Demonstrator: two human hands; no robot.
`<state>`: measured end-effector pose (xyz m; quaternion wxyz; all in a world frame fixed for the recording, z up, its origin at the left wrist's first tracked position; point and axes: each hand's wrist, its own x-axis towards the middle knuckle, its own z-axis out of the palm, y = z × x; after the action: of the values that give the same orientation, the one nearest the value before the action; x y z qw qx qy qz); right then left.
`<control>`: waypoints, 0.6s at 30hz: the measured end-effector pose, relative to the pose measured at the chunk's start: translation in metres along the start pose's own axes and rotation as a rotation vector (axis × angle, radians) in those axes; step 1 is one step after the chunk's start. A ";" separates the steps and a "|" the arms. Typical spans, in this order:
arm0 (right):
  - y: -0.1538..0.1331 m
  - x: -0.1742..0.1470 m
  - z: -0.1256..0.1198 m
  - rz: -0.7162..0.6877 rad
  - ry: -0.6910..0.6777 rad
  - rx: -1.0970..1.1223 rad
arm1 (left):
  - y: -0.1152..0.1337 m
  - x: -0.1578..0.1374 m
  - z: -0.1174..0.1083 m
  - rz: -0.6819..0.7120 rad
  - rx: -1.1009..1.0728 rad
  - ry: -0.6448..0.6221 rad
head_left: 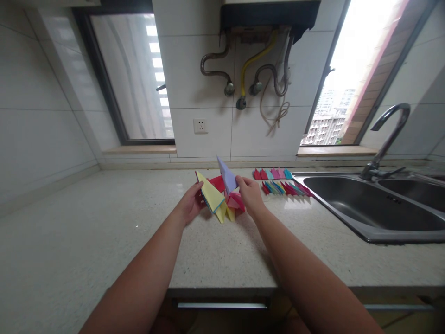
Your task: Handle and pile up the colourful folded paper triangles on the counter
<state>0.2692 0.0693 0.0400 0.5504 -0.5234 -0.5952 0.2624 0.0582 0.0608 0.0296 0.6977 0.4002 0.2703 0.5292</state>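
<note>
My left hand point(193, 202) is closed on a stack of folded papers point(211, 192), with a yellow one on top and blue and red edges below. In my right hand point(249, 194) a folded lilac paper point(227, 175) is pinched between thumb and fingers, its point standing up. Between and under both hands lie more folded papers, a pink-red one point(236, 202) and yellow ones point(220, 216). Behind my right hand are two rows of small folded paper pieces, a back row point(273, 174) and a front row point(287, 189), in red, blue, pink and yellow.
A pale speckled countertop point(104, 232) runs along the tiled wall. At the right are a double steel sink point(347, 204) and a tap point(392, 134). A water heater point(271, 14) with hoses hangs above; a socket point(200, 126) is on the wall between two windows.
</note>
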 end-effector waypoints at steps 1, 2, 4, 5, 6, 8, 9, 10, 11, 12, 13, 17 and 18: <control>0.003 0.003 -0.001 0.035 0.018 -0.019 | 0.000 0.000 0.000 -0.004 0.005 0.007; 0.006 0.005 -0.003 0.056 0.042 -0.070 | 0.000 0.000 0.001 -0.008 0.013 0.011; 0.010 0.007 -0.005 0.042 0.134 -0.230 | -0.001 0.001 0.001 -0.012 0.029 0.024; 0.010 0.007 -0.006 0.008 0.202 -0.306 | -0.001 0.001 0.001 -0.010 0.035 0.031; 0.009 0.006 -0.007 -0.041 0.272 -0.359 | -0.001 0.001 0.000 -0.008 0.040 0.031; 0.001 0.000 -0.007 -0.164 0.327 -0.384 | -0.002 0.001 0.000 0.001 0.050 0.010; -0.005 -0.004 -0.006 -0.235 0.290 -0.377 | -0.003 0.001 -0.001 0.008 0.058 -0.008; -0.011 -0.009 -0.005 -0.296 0.206 -0.383 | -0.003 0.001 -0.002 0.016 0.067 -0.024; -0.018 -0.014 -0.002 -0.345 0.073 -0.414 | -0.004 0.001 -0.002 0.026 0.076 -0.040; -0.024 -0.019 0.000 -0.371 -0.068 -0.466 | -0.004 0.001 -0.003 0.039 0.081 -0.053; -0.030 -0.023 0.003 -0.379 -0.177 -0.511 | -0.005 0.001 -0.003 0.052 0.081 -0.064; -0.038 -0.030 0.010 -0.343 -0.301 -0.549 | -0.005 0.002 -0.003 0.064 0.063 -0.082; -0.037 -0.029 0.011 -0.319 -0.289 -0.533 | -0.004 0.001 -0.003 0.062 0.064 -0.077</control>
<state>0.2427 0.0339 0.0588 0.3386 -0.5065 -0.7890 0.0797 0.0588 0.0622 0.0245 0.6778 0.4506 0.2472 0.5258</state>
